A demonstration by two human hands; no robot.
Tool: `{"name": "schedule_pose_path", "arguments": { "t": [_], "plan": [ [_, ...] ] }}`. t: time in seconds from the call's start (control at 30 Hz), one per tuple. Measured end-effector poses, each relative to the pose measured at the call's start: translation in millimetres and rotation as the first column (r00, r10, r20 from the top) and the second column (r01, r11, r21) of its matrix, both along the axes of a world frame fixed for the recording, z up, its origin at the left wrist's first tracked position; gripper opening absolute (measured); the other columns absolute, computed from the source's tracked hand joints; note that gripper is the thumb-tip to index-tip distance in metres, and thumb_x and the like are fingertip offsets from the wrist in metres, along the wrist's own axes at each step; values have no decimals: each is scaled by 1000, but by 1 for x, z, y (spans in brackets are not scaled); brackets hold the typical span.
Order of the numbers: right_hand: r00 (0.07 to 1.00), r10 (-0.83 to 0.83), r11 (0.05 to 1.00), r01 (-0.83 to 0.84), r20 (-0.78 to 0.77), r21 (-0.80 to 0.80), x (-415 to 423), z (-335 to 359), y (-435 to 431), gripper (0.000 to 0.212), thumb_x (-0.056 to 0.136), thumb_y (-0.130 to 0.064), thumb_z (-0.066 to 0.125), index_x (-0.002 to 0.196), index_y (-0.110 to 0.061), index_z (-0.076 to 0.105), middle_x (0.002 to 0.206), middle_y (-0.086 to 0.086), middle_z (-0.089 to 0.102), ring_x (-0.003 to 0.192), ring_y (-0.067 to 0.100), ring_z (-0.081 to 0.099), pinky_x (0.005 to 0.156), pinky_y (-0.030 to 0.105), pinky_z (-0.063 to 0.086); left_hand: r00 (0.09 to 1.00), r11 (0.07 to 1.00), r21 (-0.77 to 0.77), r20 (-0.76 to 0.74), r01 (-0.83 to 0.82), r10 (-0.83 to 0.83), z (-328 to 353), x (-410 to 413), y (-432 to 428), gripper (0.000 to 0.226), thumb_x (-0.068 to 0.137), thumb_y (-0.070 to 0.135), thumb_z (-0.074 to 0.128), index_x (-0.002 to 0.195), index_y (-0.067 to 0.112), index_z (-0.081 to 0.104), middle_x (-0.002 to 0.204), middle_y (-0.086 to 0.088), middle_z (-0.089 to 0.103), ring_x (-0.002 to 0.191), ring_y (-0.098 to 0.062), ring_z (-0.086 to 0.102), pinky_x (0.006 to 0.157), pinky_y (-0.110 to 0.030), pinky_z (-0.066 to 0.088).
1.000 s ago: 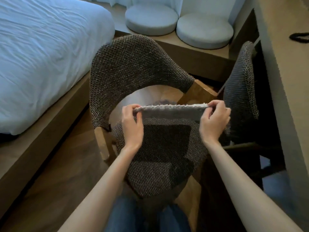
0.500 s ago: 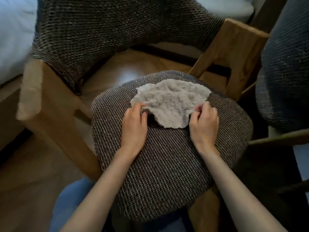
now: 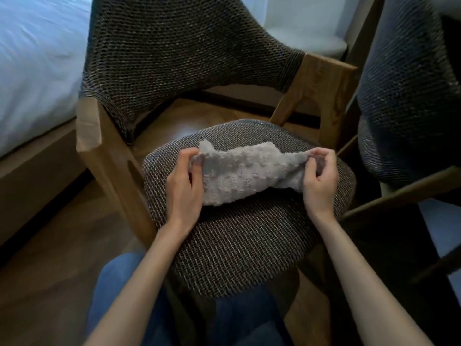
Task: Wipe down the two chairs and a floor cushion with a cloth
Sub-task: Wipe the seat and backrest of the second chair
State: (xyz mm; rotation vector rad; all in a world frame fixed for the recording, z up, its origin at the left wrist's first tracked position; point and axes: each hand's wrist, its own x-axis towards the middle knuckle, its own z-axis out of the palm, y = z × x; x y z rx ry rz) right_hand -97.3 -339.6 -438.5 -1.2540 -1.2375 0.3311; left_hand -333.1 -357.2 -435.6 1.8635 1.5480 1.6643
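Overall level: a dim interior is shown, and the lower and right parts are sunk close to black.
Light source: cool daylight is admitted from the upper left, where the white bed sheet (image 3: 37, 58) is rendered bluish and nearly washed out.
Sheen: a soft reflection is carried by the brown wooden floor (image 3: 184, 128).
Shadows: a dark patch is cast by the pale grey nubbly cloth (image 3: 247, 176) onto the seat of the brown-grey woven chair with a wooden frame (image 3: 237, 245).
Underexposure: the weave of the dark woven chair at the right (image 3: 404, 96) is barely resolved.
Sharpness: fine texture is slightly softened throughout.
Distortion: straight lines are bowed at the edges, and the bare forearms (image 3: 139, 283) are stretched towards the lower corners.
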Motion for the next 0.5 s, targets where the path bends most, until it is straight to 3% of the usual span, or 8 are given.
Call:
{"name": "schedule_pose_path", "arguments": {
  "t": [0.13, 0.23, 0.3, 0.37, 0.43, 0.5],
  "plan": [
    [994, 52, 999, -52, 96, -1, 20, 11, -26, 16, 90, -18, 59, 99, -30, 52, 92, -28, 57, 88, -11, 54, 77, 2, 38, 987, 996, -5, -138, 85, -84, 3, -9, -16, 20, 96, 34, 44, 109, 20, 52, 80, 19, 55, 69, 14, 53, 57, -4, 36],
    [985, 67, 997, -59, 158, -53, 23, 13, -30, 22, 86, -20, 67, 101, -29, 54, 92, -36, 57, 87, -15, 54, 73, -1, 36, 969, 997, -77, -245, 24, -42, -2, -14, -24, 20, 95, 37, 49, 112, 27, 48, 66, 10, 59, 51, -3, 53, 46, -18, 39],
    [979, 93, 993, -79, 179, -86, 19, 12, -24, 25, 85, -21, 70, 103, -29, 55, 91, -32, 59, 86, -16, 54, 70, -2, 37, 978, 989, -129, -207, -69, 41, -4, -16, -28, 18, 95, 34, 53, 110, 27, 48, 59, 6, 56, 48, -7, 51, 46, -32, 41],
    [978, 62, 993, -40, 197, -114, 13, 12, -13, 28, 83, -26, 72, 105, -30, 55, 89, -26, 58, 86, -19, 53, 68, -3, 35, 986, 975, -176, -119, -135, 116, 0, -17, -27, 16, 95, 30, 56, 108, 22, 51, 67, 8, 59, 61, -17, 60, 53, -37, 43],
    [983, 8, 989, 19, 184, -149, 9, 15, 3, 29, 82, -31, 73, 104, -30, 55, 91, -24, 56, 85, -20, 52, 67, -4, 34, 971, 960, -163, -104, -229, 215, 10, -16, -20, 15, 96, 29, 55, 105, 17, 54, 77, 8, 59, 76, -25, 62, 59, -33, 34],
    [980, -31, 975, 73, 196, -211, 5, 17, 21, 29, 82, -34, 73, 104, -29, 55, 90, -19, 57, 81, -9, 56, 68, 4, 37, 938, 931, -151, -153, -333, 311, 22, -15, -8, 16, 98, 31, 51, 106, 17, 54, 84, -2, 65, 81, -31, 62, 59, -31, 29]
  ]
}}
